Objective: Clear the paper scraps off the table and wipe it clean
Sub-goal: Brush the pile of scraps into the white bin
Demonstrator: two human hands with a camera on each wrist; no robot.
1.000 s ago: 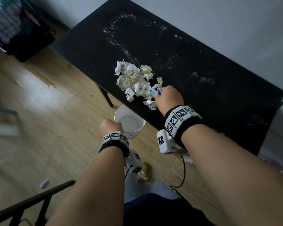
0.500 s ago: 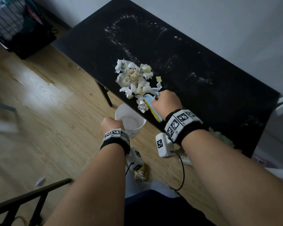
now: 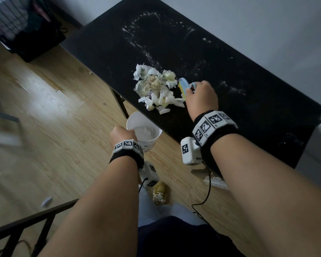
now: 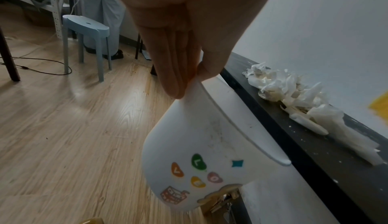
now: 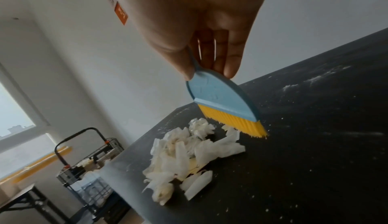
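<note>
A heap of white and yellowish paper scraps (image 3: pixel 157 88) lies near the front edge of the black table (image 3: pixel 230 75), also seen as the scraps (image 5: pixel 189 157) in the right wrist view. My right hand (image 3: pixel 200 97) grips a small blue brush with yellow bristles (image 5: pixel 228 109) just right of the heap, bristles at the table top. My left hand (image 3: pixel 121 134) pinches the rim of a white paper cup (image 4: pixel 205 153) held below the table edge, under the heap. White dust streaks (image 3: pixel 137 34) cross the table top.
A wooden floor (image 3: pixel 44 108) lies left of the table. A dark basket (image 3: pixel 20 25) stands at the far left. A dark chair frame (image 3: pixel 22 225) is at the lower left, one paper scrap (image 3: pixel 46 201) on the floor beside it. A blue stool (image 4: pixel 86 33) stands behind.
My right hand drew the brush from the table's front edge back up to the right side of the heap. The left hand stays with the cup under the edge.
</note>
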